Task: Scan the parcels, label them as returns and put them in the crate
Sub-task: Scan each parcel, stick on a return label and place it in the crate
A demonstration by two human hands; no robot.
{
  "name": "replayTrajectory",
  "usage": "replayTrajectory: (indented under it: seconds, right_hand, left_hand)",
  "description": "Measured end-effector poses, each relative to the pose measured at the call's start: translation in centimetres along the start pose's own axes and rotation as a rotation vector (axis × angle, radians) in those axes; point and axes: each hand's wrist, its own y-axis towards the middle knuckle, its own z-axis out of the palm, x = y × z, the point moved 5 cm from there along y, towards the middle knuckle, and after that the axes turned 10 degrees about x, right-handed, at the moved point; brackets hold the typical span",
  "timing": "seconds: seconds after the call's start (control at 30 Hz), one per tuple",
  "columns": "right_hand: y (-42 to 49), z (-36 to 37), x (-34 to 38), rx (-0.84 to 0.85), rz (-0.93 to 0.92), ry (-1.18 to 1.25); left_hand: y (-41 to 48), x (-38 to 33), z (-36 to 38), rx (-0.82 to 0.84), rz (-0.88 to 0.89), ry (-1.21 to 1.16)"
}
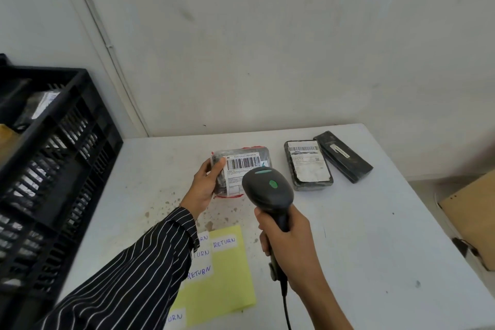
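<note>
A black slatted crate (61,158) stands far to the left of the held parcel (242,167), off the bench's left edge. Inside it lies at least one dark wrapped parcel (40,106) with a pale label; the rest of its contents are too blurred to make out. A dark sleeve with thin white stripes (120,276) reaches from the lower left towards the held parcel. The left grip (205,186) clasps that parcel's left end, with the thumb on its top face and the fingers underneath. The parcel is wrapped in dark plastic with red trim at its near edge, and its white barcode label faces up. Whether it rests on the white bench (375,236) or is raised off it cannot be told.

Nearer the person than the held parcel lies a yellow sheet (227,278) carrying white RETURN labels (224,242), partly covered by the sleeve. Just right of the held parcel's near corner, a black handheld scanner (267,190) points its head at the barcode. The right grip (290,244) is wrapped round its handle, and a cable (286,311) hangs below.

Right of the held parcel, two more dark parcels lie on the bench. The second parcel (309,166) bears a large label. The long parcel (344,157) lies against the second parcel's right side. Far right, beyond the bench edge, sits a cardboard box (471,217).
</note>
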Motion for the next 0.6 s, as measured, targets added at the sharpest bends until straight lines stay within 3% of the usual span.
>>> replayTrajectory:
  seconds: [0.1, 0.27, 0.47, 0.6]
  right_hand:
    - [0.5, -1.1, -1.6, -0.031, 0.023, -0.090]
    - [2.3, -6.2, -8.8, -0.136, 0.125, -0.518]
    - [2.4, -11.8, -16.5, -0.307, 0.243, -0.845]
    - [2.3, -11.7, -18.9, -0.329, 0.263, -1.001]
  left_hand:
    - [-0.1, 0.4, -0.1, -0.008, -0.017, -0.006]
    - [-0.6, 1.8, -1.1, -0.071, -0.110, -0.018]
    - [-1.1, 3.4, -5.1, -0.204, -0.187, -0.017]
    - [-1.4, 3.6, -6.8, -0.241, -0.222, 0.104]
